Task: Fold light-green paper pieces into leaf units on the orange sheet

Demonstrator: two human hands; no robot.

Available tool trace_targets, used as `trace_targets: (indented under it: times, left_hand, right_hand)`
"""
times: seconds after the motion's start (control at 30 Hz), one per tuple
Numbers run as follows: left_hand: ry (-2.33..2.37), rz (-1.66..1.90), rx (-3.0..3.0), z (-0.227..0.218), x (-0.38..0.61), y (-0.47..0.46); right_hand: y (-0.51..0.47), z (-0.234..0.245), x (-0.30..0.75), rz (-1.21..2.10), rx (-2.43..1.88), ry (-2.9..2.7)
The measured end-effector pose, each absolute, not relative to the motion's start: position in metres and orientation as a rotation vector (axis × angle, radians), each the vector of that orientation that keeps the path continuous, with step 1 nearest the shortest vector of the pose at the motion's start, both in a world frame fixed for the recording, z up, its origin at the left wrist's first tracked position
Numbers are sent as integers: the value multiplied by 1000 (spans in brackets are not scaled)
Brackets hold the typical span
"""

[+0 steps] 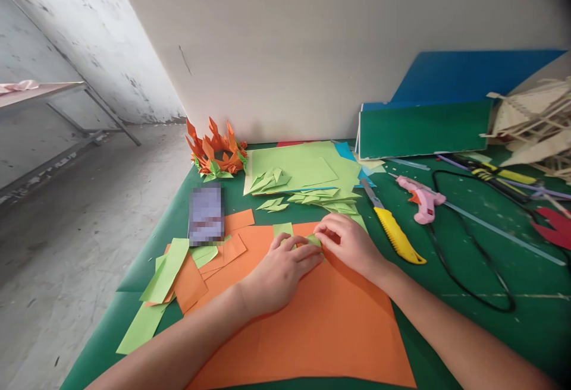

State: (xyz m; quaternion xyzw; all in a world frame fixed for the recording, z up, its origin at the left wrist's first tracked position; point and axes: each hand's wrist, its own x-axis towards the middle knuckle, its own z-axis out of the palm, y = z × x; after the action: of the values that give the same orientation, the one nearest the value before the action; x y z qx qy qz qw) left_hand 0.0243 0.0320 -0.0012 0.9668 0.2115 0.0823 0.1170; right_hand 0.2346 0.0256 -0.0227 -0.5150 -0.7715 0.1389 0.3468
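Note:
My left hand and my right hand meet over a large orange paper sheet on the green table. Between the fingertips of both hands is a small light-green paper piece, pinched and pressed down from both sides; most of it is hidden by the fingers. Just beyond the hands lie several folded light-green paper pieces and a stack of light-green sheets.
An orange-and-green folded paper crown stands at the back left. A yellow utility knife, pink glue gun with black cord, green and blue boards, a wooden stick model, paper scraps and a phone lie around.

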Motion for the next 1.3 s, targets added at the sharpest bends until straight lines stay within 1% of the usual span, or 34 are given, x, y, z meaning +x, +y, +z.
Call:
trace_targets:
  times: [0.33, 0.6, 0.93, 1.3]
  left_hand:
    - [635, 219, 2842, 0, 24, 30]
    - [652, 205, 2846, -1, 22, 29]
    - [619, 173, 2831, -1, 21, 30]
    - [622, 175, 2810, -2, 20, 31]
  right_hand:
    - [24, -20, 239, 382, -1349, -2086]
    - [22, -20, 238, 323, -1337, -2106]
    - [24, -21, 247, 246, -1151, -2372]
    - [23, -20, 247, 228, -1151, -2392]
